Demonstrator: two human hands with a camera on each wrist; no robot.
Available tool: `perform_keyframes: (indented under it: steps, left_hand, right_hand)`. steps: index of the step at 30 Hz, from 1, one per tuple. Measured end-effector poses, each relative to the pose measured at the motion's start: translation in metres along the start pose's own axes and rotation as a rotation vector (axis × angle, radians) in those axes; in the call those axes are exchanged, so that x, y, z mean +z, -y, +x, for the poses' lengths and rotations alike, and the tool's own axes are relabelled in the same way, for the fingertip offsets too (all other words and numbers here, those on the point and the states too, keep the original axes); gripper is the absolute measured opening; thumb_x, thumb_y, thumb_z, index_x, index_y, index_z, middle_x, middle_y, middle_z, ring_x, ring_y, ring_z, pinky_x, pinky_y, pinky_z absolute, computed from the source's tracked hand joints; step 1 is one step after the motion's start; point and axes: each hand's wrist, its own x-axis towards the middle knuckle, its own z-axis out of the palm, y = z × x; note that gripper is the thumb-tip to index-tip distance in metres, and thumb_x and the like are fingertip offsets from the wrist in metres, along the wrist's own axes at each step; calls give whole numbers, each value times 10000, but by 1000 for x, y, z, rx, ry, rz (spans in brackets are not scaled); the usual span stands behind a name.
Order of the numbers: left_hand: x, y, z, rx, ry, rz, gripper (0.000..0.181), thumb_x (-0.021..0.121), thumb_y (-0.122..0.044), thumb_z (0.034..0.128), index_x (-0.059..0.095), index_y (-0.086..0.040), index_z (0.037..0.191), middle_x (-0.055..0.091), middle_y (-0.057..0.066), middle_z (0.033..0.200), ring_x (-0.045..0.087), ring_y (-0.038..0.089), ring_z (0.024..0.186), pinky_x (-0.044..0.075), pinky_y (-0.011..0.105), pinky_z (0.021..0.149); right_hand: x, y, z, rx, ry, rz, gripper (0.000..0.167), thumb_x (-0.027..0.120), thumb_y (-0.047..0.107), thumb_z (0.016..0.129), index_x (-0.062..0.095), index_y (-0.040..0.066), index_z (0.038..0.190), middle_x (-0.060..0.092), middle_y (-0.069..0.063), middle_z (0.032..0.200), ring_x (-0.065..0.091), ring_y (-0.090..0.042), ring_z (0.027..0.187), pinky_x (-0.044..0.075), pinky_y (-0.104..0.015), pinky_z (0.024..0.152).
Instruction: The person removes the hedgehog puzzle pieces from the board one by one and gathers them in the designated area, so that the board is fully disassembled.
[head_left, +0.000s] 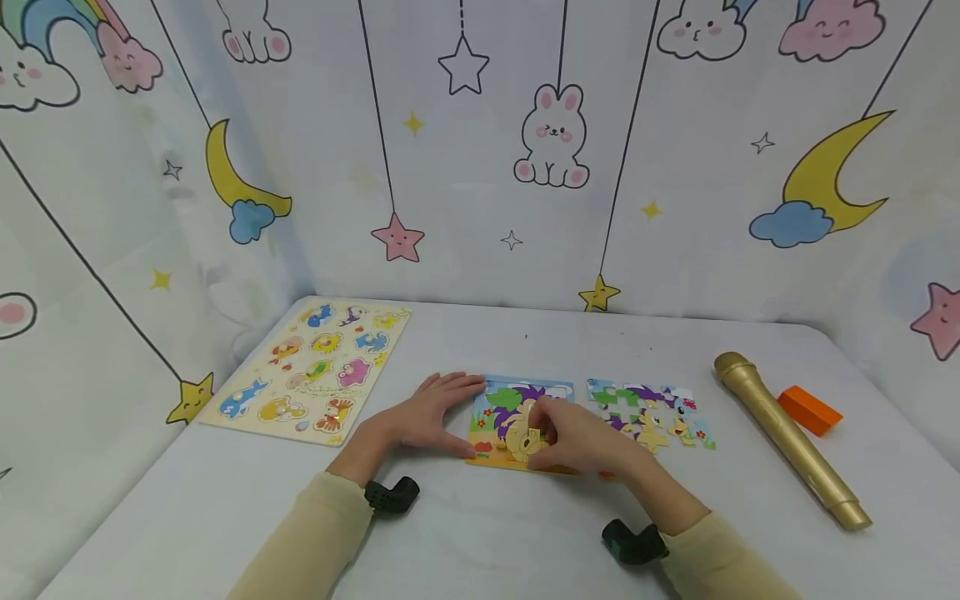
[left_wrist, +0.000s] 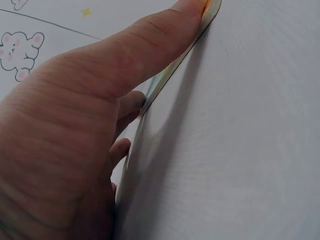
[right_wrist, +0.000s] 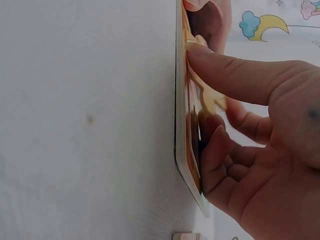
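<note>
A jigsaw board (head_left: 491,396) with a colourful cartoon picture lies on the table. My left hand (head_left: 427,417) rests at its left edge, fingers spread and fairly straight. In the left wrist view the thumb (left_wrist: 150,45) touches the board's rim. Over the board's right part, my right hand (head_left: 585,433) pinches a jigsaw piece (right_wrist: 212,97), which tilts up from the surface between thumb and fingers. The right hand hides part of the picture. Right of the board lie several loose jigsaw pieces (head_left: 648,408), some close together.
A cream peg puzzle (head_left: 300,367) with animal shapes lies at the back left. On the right are a gold microphone-shaped stick (head_left: 791,437) and an orange block (head_left: 810,410). A printed cloth (head_left: 465,183) hangs behind the white table (head_left: 480,533).
</note>
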Motion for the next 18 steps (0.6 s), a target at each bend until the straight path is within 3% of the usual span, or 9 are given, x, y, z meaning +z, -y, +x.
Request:
perform_keyframes:
  steps: [11, 18]
  left_hand:
    - [-1, -1, -1, -15, -1, -22, 983, 758, -563, 794, 343, -163, 1590, 255, -5, 1652, 125, 253, 1527, 2, 500, 1222]
    - [-1, -2, -1, -16, 7, -23, 978, 757, -556, 796, 344, -160, 1589, 254, -2, 1654, 125, 258, 1527, 1, 502, 1222]
  right_hand:
    - [-3, -9, 0, -35, -22, 147, 186, 738, 149, 937, 597, 110, 1052, 611, 7, 921, 574, -184, 865, 534, -310, 788]
    - [-10, -11, 0, -74, 20, 278, 166, 689, 131, 966, 603, 65, 1091, 630, -49, 949, 613, -233, 869, 553, -343, 791]
